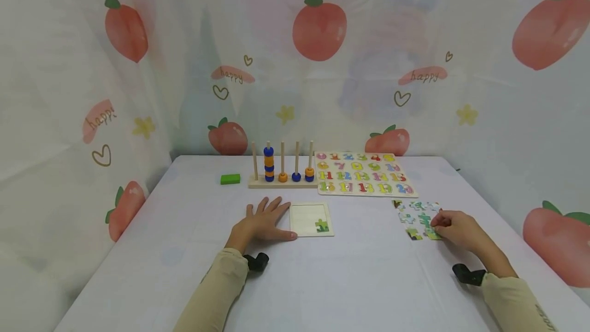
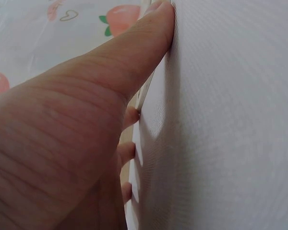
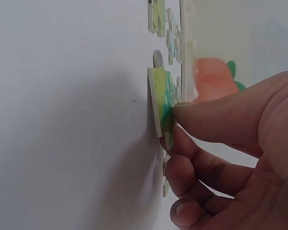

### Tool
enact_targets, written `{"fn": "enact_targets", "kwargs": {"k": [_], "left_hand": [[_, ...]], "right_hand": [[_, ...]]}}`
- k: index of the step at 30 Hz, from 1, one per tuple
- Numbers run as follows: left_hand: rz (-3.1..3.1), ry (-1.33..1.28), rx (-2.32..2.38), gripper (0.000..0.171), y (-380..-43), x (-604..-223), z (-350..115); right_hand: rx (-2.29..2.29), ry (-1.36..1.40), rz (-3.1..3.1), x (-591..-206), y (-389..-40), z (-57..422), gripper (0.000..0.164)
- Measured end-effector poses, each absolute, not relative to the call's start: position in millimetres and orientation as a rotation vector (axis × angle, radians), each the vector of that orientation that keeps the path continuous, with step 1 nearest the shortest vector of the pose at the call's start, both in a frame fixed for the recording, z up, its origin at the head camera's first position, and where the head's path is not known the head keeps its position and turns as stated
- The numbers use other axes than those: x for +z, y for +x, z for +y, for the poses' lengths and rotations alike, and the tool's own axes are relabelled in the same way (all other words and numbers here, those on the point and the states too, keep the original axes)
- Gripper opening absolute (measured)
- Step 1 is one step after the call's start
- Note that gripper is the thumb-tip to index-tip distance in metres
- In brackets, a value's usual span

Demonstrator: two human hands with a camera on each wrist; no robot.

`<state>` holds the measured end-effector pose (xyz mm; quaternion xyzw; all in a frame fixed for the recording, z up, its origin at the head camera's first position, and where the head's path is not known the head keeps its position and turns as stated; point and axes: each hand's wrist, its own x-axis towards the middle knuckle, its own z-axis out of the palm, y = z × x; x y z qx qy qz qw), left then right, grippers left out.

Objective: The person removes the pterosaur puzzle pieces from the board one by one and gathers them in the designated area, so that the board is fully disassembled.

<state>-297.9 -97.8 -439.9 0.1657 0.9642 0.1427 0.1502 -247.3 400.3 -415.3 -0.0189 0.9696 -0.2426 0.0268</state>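
A small square puzzle tray (image 1: 304, 219) lies near the middle of the white table, with one green puzzle piece (image 1: 322, 226) in its lower right corner. My left hand (image 1: 265, 222) rests spread at the tray's left side, the thumb and a fingertip right at its edge. On the right, my right hand (image 1: 463, 230) pinches a yellow-green puzzle piece (image 3: 160, 98) between thumb and fingers. In the right wrist view that piece tilts a little, close over the table. Several loose puzzle pieces (image 1: 406, 218) lie just left of this hand.
Behind the tray stands a wooden peg stacker (image 1: 281, 185) with blue and orange beads. A colourful number board (image 1: 369, 193) lies to its right, a green block (image 1: 230, 179) to its left. A peach-printed cloth (image 1: 318, 101) hangs behind the table.
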Motion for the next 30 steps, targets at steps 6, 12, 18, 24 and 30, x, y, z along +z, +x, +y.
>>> {"fn": "enact_targets", "kwargs": {"k": [6, 12, 18, 24, 30], "left_hand": [[2.76, 0.473, 0.413, 0.1, -299, -439, -98], [2.746, 0.468, 0.414, 0.099, -298, -438, -98], [2.747, 0.47, 0.441, 0.099, -295, -436, -98], [2.758, 0.472, 0.428, 0.099, -296, -439, -97], [2.767, 0.466, 0.431, 0.1, -295, -439, -97]], "right_hand": [[-0.73, -0.059, 3.022, -416, -250, 398, 0.011], [-0.724, -0.075, 3.059, -415, -251, 394, 0.013], [-0.753, -0.142, 3.086, -410, -252, 380, 0.01], [-0.765, -0.19, 3.086, -406, -252, 366, 0.012], [-0.76, -0.246, 3.092, -406, -255, 354, 0.016]]}}
